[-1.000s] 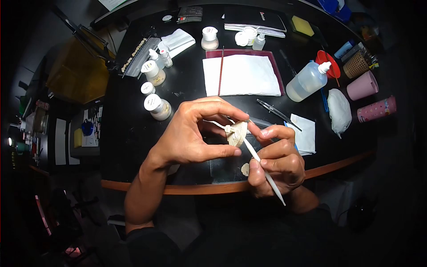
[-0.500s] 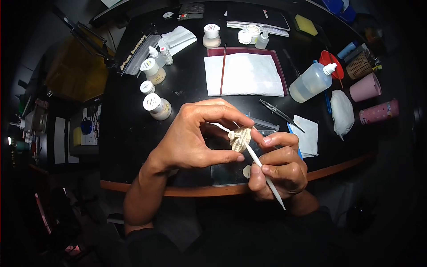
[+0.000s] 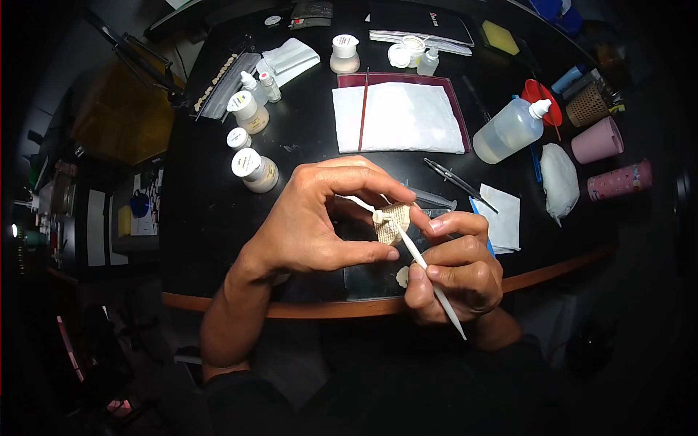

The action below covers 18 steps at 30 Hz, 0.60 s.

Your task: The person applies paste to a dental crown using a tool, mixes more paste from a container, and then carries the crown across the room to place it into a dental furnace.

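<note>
Dark room surrounded a black table [image 3: 218, 247]; clock directions were counted from the block [image 3: 396, 214], which was held in the air above the table's near part. At ten o'clock, three jars [image 3: 254, 172] stood near one another. At nine o'clock, the left hand [image 3: 309, 214] was curved and pinched the block between thumb and forefinger. On the block sat a small pale piece [image 3: 378, 217]. At twelve o'clock lay a paper towel [image 3: 407, 120], with a red brush [image 3: 364, 109] across it. At four o'clock, the right hand [image 3: 465, 272] held a white stick [image 3: 446, 304] in a narrow grip, its upper tip at the block; whether it touched, I could not tell. At two o'clock was a bottle [image 3: 507, 134], and farther, a pink cup [image 3: 598, 142].
</note>
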Each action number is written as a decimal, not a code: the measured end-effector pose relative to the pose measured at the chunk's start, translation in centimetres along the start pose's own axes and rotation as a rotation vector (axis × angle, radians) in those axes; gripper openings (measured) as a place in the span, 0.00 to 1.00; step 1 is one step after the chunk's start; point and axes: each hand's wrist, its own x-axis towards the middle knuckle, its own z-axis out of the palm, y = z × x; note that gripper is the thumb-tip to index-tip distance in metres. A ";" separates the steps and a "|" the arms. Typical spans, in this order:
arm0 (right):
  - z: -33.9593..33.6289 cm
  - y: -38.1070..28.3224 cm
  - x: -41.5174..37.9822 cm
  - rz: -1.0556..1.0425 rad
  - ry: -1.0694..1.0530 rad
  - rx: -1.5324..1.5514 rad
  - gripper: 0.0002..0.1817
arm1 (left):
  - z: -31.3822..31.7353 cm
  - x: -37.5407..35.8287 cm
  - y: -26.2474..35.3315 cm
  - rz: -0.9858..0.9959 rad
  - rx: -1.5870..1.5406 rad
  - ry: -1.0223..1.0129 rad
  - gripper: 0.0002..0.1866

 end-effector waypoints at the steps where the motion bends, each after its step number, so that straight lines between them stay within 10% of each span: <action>1: 0.0 0.0 0.0 0.000 -0.002 0.000 0.16 | 0.0 0.0 0.0 0.005 0.006 -0.004 0.30; 18: -0.1 0.0 0.0 -0.001 -0.005 0.003 0.15 | 0.0 0.0 0.2 -0.009 0.011 0.001 0.27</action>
